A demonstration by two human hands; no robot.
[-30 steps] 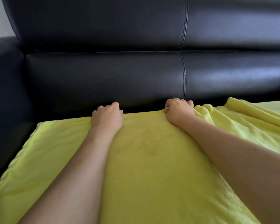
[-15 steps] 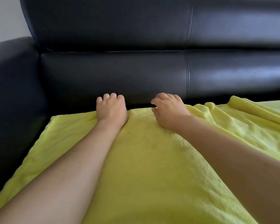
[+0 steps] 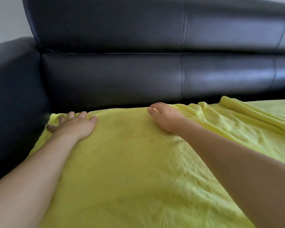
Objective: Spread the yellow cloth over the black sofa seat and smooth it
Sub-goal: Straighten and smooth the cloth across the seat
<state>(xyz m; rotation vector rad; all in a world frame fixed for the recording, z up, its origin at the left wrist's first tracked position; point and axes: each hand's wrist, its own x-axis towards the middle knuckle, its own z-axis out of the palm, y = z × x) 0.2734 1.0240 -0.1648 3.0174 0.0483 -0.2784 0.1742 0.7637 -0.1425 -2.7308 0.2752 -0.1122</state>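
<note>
While yellow cloth [image 3: 130, 162] is lying flat near sofa armrest [image 3: 15, 96], am pressing left hand [image 3: 76, 125] and right hand [image 3: 166, 119] open-palmed; folds farther from armrest remaining unsmoothed.

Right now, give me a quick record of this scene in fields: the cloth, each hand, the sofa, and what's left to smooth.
cloth: yellow cloth lies over the sofa seat, flat in the middle
left hand: left hand rests flat on the cloth near its far left corner, fingers spread
right hand: right hand rests on the cloth's far edge, fingers relaxed
sofa: black sofa backrest behind the cloth, armrest on the left
left to smooth: folds and wrinkles bunched to the right of the right hand
</note>
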